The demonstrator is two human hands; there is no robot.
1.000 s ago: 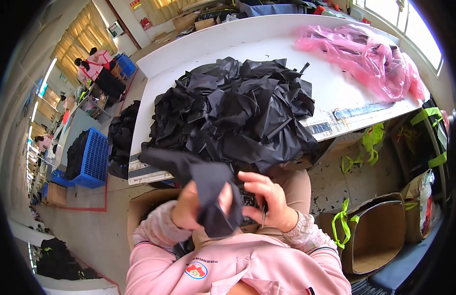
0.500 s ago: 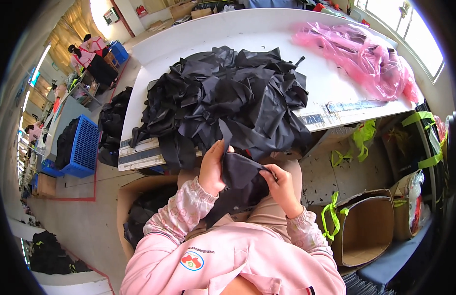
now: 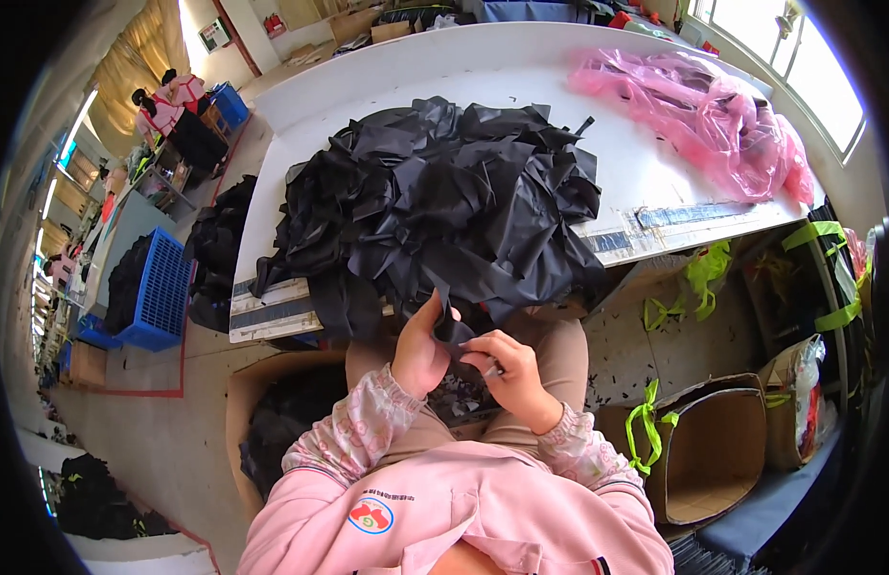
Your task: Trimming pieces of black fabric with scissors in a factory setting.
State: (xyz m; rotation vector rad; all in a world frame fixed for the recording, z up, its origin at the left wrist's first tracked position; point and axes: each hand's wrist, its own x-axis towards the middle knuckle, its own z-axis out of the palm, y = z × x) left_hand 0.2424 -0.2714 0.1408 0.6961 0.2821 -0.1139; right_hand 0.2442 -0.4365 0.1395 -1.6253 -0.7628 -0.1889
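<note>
A big heap of black fabric pieces point(image 3: 444, 201) lies on the white table point(image 3: 655, 172) in front of me. My left hand point(image 3: 417, 347) grips one black fabric piece point(image 3: 451, 331) at the heap's near edge, thumb up against it. My right hand point(image 3: 509, 372) pinches the same piece from the right, above my lap, and a small metal tool shows between its fingers. Both sleeves are pink.
Crumpled pink plastic point(image 3: 713, 105) lies at the table's far right. A cardboard box with black pieces point(image 3: 272, 422) stands at my left, an open cardboard box point(image 3: 713, 450) at my right. A blue crate point(image 3: 161, 292) and other people point(image 3: 166, 101) are far left.
The black piece that both hands held spread out in front of my chest is now bunched small between them, closer to the heap's edge. The view has tilted up slightly.
</note>
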